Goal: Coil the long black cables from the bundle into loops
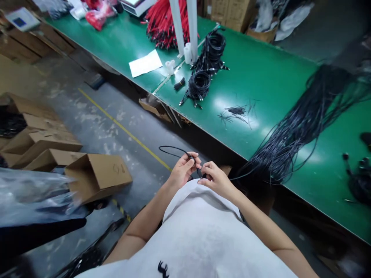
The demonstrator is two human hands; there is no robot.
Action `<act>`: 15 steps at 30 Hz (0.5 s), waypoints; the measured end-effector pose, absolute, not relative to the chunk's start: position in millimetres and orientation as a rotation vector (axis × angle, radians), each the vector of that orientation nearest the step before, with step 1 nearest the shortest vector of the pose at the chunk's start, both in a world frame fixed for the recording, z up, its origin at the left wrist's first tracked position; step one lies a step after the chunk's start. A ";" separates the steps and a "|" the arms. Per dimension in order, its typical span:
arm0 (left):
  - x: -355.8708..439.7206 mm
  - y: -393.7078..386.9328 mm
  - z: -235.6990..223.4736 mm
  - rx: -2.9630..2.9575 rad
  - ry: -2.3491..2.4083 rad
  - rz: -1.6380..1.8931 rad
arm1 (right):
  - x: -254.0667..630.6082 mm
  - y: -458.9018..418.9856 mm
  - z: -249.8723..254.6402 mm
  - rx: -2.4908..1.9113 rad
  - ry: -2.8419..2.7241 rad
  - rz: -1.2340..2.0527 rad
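Observation:
My left hand [184, 169] and my right hand [215, 178] are close together in front of my chest, just off the near edge of the green table [261, 85]. Both pinch a thin black cable [174, 150], which loops out to the left above the floor. The left fingers are closed round the cable at the loop's end. Pressed together beside them, the right fingers hold the same cable, whose other end runs right toward a large bundle of loose black cables [301, 123] draped over the table edge.
Coiled black cable bundles [203, 77], a white sheet [145, 63], red cable bundles [162, 21] and small cable ties [236, 112] lie on the table. Open cardboard boxes [95, 173] and a plastic bag [31, 197] stand on the floor at left, past a yellow line [127, 131].

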State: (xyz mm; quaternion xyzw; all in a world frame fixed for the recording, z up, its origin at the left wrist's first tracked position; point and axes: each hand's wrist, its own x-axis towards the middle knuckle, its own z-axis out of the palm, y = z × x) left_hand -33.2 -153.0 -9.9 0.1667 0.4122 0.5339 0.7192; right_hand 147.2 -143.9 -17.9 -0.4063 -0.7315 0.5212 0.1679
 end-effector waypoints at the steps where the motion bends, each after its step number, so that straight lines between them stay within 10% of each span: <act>1: -33.3 -152.1 -11.2 0.361 0.919 1.180 | 148.7 -145.0 -19.0 -1.161 -2.091 1.505; 15: -56.4 -123.1 -0.2 0.411 1.076 0.889 | 139.0 -143.8 -57.6 -1.410 -1.853 1.582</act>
